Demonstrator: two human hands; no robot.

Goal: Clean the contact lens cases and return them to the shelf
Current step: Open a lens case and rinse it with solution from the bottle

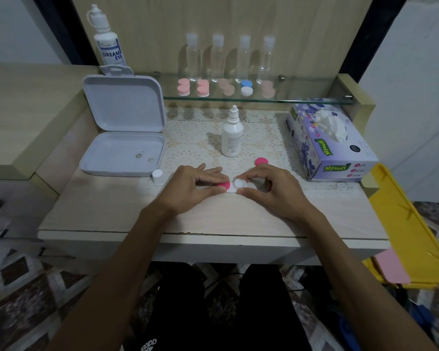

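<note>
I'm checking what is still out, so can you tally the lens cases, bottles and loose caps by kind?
Lens cases on the glass shelf: 5
Lens case held by left hand and right hand: 1
Empty clear bottles: 4
Solution bottles: 2
Loose pink cap: 1
Loose white cap: 1
Total: 14

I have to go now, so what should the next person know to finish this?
Left hand holds the lens case at its pink-capped end. Right hand pinches the open white end. The case's other pink cap lies loose on the lace mat, behind the right hand. The solution bottle stands mid-table, the tissue box to the right. Five cases sit on the glass shelf.
Done: one cap off.
Left: clean this case, recap it, shelve it.
</note>
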